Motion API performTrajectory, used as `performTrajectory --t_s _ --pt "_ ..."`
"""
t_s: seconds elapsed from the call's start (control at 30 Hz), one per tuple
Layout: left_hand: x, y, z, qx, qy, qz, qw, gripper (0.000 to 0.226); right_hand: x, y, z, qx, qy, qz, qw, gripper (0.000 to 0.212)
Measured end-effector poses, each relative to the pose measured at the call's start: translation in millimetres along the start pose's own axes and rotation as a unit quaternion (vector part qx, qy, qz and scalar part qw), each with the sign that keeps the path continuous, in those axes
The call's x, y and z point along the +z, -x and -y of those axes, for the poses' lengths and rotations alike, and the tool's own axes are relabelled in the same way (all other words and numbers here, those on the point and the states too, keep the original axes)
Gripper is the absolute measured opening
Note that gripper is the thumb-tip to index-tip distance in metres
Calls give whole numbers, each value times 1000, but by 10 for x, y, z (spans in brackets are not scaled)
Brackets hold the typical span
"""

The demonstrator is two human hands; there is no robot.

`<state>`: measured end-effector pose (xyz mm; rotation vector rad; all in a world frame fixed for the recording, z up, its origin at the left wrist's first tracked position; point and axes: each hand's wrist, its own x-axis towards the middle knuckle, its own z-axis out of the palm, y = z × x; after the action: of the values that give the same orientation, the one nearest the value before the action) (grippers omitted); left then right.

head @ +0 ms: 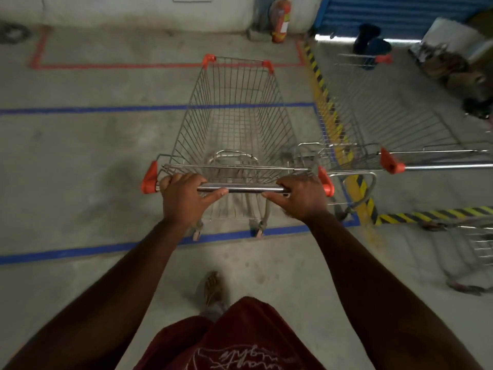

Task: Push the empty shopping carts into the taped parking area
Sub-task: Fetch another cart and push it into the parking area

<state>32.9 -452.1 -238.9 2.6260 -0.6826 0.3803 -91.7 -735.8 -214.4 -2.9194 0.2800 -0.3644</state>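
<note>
An empty wire shopping cart (234,124) with orange corner caps stands straight ahead of me. Its metal handle bar (241,188) is gripped by my left hand (184,196) near the left end and my right hand (300,197) near the right end. The cart's rear wheels rest on the near blue tape line (80,252); its basket reaches over the blue-taped rectangle (106,109) toward the red-taped rectangle (133,66) by the far wall. A second empty cart (400,134) stands close on the right, outside the blue tape.
A yellow-and-black striped floor strip (324,94) runs along the right side of the taped areas and turns right near my feet. A red fire extinguisher (281,20) stands at the wall. Boxes and clutter (448,62) sit at the far right. A third cart (474,247) is at the right edge.
</note>
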Motion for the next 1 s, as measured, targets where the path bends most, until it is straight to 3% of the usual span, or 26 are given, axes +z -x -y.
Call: performTrajectory --t_s 0.13,0.33,0.53,0.63,0.77,1.0 --pt "228 -468 -178 -7 -4 37 999 63 95 -247 -294 34 12 -30 999 50" --pt "527 -902 -530 -14 -20 53 998 65 69 -630 -910 26 -17 10 999 51" --pt "617 -1337 -731 -27 36 96 994 62 121 -878 -1182 42 -46 0 998 53" --pt "657 -1387 -781 -29 64 119 990 59 147 -873 -1271 29 -55 -32 998 51" --pt "691 -1376 -919 -49 67 132 988 56 100 -880 -1394 36 -53 6 998 53" --pt "673 -1020 -1218 -60 39 83 994 59 53 -591 -1592 15 -62 -33 997 47"
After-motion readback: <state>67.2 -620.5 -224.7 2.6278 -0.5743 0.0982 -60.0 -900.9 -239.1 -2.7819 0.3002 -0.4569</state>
